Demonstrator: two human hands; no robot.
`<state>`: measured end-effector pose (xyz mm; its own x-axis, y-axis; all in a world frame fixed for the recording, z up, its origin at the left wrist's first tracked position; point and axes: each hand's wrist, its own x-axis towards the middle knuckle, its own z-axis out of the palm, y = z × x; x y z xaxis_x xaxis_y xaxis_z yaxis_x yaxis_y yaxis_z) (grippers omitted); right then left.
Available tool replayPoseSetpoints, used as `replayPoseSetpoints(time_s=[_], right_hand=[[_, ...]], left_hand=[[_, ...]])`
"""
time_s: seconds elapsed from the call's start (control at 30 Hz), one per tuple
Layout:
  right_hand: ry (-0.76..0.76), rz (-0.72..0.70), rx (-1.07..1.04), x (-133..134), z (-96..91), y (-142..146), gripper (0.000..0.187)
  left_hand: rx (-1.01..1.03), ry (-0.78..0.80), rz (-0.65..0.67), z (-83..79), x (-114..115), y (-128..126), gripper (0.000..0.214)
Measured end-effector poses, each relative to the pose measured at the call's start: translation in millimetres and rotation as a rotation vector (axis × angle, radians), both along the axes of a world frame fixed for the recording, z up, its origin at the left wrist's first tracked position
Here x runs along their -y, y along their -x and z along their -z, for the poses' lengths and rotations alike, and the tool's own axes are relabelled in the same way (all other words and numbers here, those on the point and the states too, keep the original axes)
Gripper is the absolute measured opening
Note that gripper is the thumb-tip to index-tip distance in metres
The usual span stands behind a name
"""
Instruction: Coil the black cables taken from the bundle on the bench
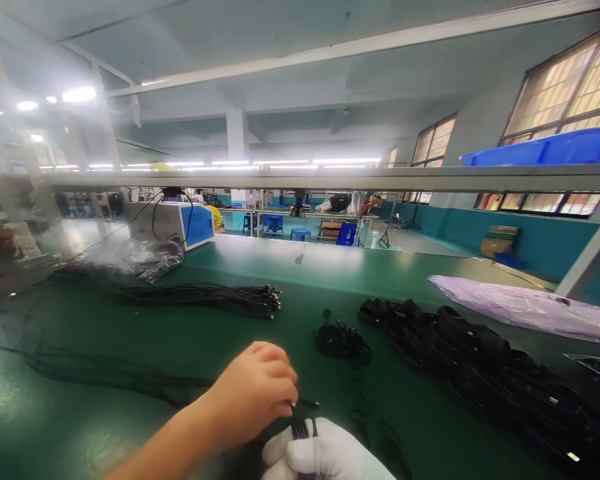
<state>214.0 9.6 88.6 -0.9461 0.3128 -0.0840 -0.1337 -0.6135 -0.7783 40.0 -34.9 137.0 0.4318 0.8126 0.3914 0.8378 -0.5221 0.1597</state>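
Note:
My left hand [253, 393] is bare and its fingers are pinched round a thin black cable [305, 417] at the bottom middle of the view. My right hand [325, 453], in a white glove, is closed round the same cable as a small coiled bundle just below. A loose coiled cable [343, 341] lies on the green bench top [130, 427] a little beyond my hands. A row of coiled black cable bundles [480, 360] stretches away to the right.
A long bunch of straight black cables [205, 297] lies to the left, with a clear plastic bag [135, 257] and a white and blue machine [173, 223] behind it. A purple plastic sheet [525, 307] lies at the right. A metal rail [330, 179] crosses overhead with a blue bin [545, 150].

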Motion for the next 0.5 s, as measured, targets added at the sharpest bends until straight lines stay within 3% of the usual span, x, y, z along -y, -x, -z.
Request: replayPoseSetpoints(time_s=[0.1, 0.2, 0.27, 0.33, 0.4, 0.5], right_hand=[[0.018, -0.012, 0.056, -1.8, 3.8, -2.2, 0.015], [0.051, -0.068, 0.013, -2.3, 11.5, -4.0, 0.025], [0.114, -0.085, -0.068, -2.8, 17.2, -4.9, 0.029], [0.131, -0.074, -0.119, -4.4, 20.5, -5.3, 0.030], [0.073, -0.077, -0.124, -6.8, 20.7, -5.4, 0.028], [0.010, -0.102, -0.089, -9.6, 18.1, -5.6, 0.028]], left_hand=[[-0.068, 0.038, -0.019, -11.7, 2.9, -4.5, 0.011], [-0.074, 0.272, 0.007, -24.5, -0.1, -8.3, 0.015], [0.103, 0.526, -0.019, -27.2, -4.8, -7.3, 0.011], [0.374, 0.805, -0.063, -21.3, -7.6, -5.2, 0.005], [0.654, 0.939, -0.094, -7.3, -5.6, -5.5, 0.010], [0.908, 0.768, -0.120, 19.1, 5.1, -12.1, 0.008]])
